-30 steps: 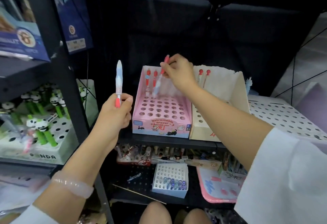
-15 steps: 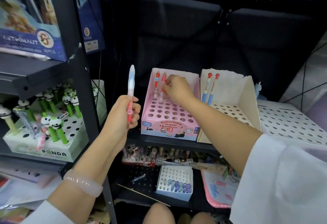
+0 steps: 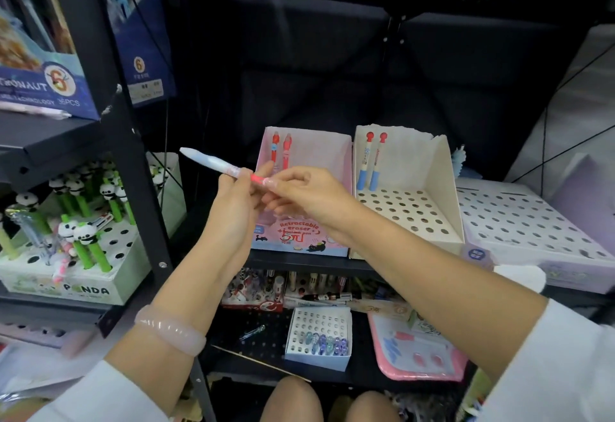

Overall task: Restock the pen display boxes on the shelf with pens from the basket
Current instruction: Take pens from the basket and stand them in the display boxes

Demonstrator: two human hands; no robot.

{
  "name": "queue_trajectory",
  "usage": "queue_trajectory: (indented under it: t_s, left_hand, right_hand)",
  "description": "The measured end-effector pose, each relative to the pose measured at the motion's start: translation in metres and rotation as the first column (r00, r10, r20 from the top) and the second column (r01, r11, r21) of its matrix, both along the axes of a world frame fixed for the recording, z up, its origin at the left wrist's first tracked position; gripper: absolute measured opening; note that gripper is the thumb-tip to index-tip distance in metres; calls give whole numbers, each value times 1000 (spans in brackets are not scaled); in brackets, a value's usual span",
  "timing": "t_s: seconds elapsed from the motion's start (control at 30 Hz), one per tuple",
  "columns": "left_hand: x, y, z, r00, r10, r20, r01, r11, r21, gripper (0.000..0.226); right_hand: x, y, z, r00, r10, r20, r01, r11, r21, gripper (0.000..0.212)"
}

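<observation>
Now the right hand [image 3: 309,193] has left the pink box [image 3: 301,238] on the shelf [image 3: 299,260] and pinches the red end of the pen [image 3: 216,165] the left hand [image 3: 233,208] grips; probably it slots next.

A stationery shop, seen at its pen shelves.

Black metal shelving [image 3: 133,168] carries retail display boxes: a pink box [image 3: 299,238] printed "Retractable eraser", a cream perforated box [image 3: 412,208] beside it, a "PANDA" box [image 3: 83,285] of panda-topped pens on the left shelf, and a blue carton [image 3: 43,88] marked "36PCS" above.
</observation>
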State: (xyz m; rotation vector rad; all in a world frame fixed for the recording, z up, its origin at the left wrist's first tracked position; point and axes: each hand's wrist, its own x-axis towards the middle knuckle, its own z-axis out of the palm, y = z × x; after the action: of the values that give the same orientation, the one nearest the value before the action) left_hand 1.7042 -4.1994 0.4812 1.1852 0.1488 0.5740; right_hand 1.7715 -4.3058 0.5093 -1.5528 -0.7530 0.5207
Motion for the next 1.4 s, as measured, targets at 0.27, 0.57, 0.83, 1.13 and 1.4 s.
queue_trajectory:
  t_s: [0.27,0.57,0.83,1.13,1.4]
  left_hand:
    - [-2,0,0,1000,-1,-31,4,992,122,22]
    - [-7,38,-18,911,374,-174,-238,822,517,23]
    - [-4,27,-32,959,145,-243,-6,869,495,25]
    - [-5,28,-35,957,121,-262,16,885,465,27]
    - [-6,25,-35,962,115,-248,8,895,447,28]
  right_hand:
    - [24,-1,27,964,-265,3,258,940,224,14]
    - [71,1,58,644,-413,644,473,876,88,14]
    - [74,16,40,572,-302,763,435,900,30,13]
    - [76,23,40,536,-281,796,443,896,18,15]
    - [73,24,23,602,-191,775,423,900,-107,17]
